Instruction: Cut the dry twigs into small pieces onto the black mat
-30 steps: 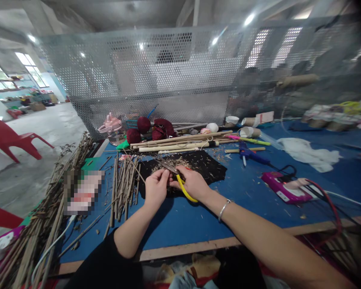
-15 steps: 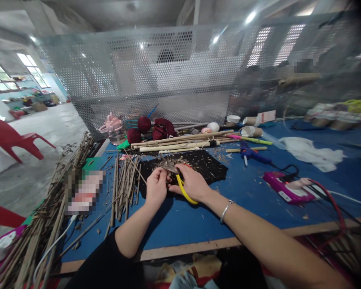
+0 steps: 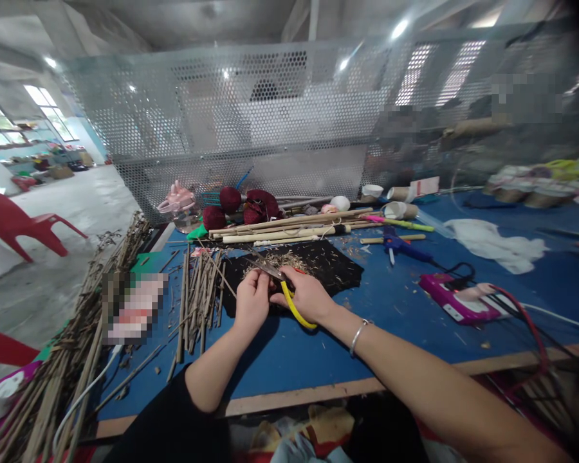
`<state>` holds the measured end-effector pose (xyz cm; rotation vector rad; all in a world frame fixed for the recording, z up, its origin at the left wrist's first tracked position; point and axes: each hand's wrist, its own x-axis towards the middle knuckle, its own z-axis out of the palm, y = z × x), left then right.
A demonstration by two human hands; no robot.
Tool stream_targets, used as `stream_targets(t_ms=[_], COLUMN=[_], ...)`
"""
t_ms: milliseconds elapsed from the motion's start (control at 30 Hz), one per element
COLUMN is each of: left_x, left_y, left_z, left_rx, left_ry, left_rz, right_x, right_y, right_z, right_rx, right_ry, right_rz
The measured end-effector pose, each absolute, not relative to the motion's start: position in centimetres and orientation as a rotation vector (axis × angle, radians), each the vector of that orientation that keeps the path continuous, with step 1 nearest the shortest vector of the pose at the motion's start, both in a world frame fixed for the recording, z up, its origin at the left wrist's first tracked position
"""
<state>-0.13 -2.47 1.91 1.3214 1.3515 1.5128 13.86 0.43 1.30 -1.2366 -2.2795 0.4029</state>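
Note:
Yellow-handled scissors [image 3: 295, 307] are gripped in my right hand [image 3: 309, 297], their metal blades pointing up and left over a black cloth [image 3: 350, 269]. My left hand [image 3: 252, 297] is closed beside the blades, its thumb and fingers pinched together; what it holds is too small to make out. Small pale clippings [image 3: 294, 258] are scattered on the cloth, just beyond my hands. To the left of the cloth lies a row of thin brown sticks [image 3: 200, 302].
Long stalks [image 3: 70, 347] are heaped along the left edge. Behind the cloth lie pale rods [image 3: 289, 230] and dark red yarn balls [image 3: 230, 200]. A blue glue gun [image 3: 405, 247], a magenta power strip [image 3: 458, 299] with cables and a white cloth [image 3: 496, 244] are on the right.
The scissor blades have opened wider and show more clearly above my left fingers. Both hands stay in nearly the same place.

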Motion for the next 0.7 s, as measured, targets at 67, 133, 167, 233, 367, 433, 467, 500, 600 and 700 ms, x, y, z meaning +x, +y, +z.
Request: stream_targets(t_ms=[67,133,167,233,367,433,467,500,600,700], left_x=[-0.13,-0.21,-0.27,-0.4,-0.53,-0.53,-0.53,-0.53,-0.55,-0.62], left_y=[-2.54,-2.52,-2.49,-2.42,-2.45,-2.52,-2.55,-2.57,-2.55,-2.43], left_z=[1.98,1.92,1.87,1.74,1.64,1.69,1.73,1.78,1.89,1.81], left_rx=[1.369,1.406,1.414,1.422,1.492,1.544,1.563,1.574,1.587,1.596], left_ry=[1.349,1.354,1.358,1.369,1.422,1.435,1.442,1.452,1.501,1.52], left_rz=[1.518,1.515,1.514,1.513,1.492,1.482,1.481,1.48,1.467,1.447], right_x=[13.95,14.03,14.04,14.03,13.87,13.83,13.83,13.84,13.88,13.94], right_y=[0.59,0.68,0.69,0.63,0.41,0.38,0.39,0.41,0.49,0.59], right_z=[1.24,1.24,1.27,1.37,1.57,1.58,1.57,1.55,1.52,1.56], right_rx=[-1.23,-1.234,-1.24,-1.25,-1.228,-1.232,-1.246,-1.264,-1.316,-1.341], right_ry=[-2.279,-2.29,-2.298,-2.309,-2.306,-2.307,-2.309,-2.316,-2.332,-2.344], right_rz=[0.429,0.432,0.42,0.371,0.277,0.269,0.27,0.275,0.311,0.347])
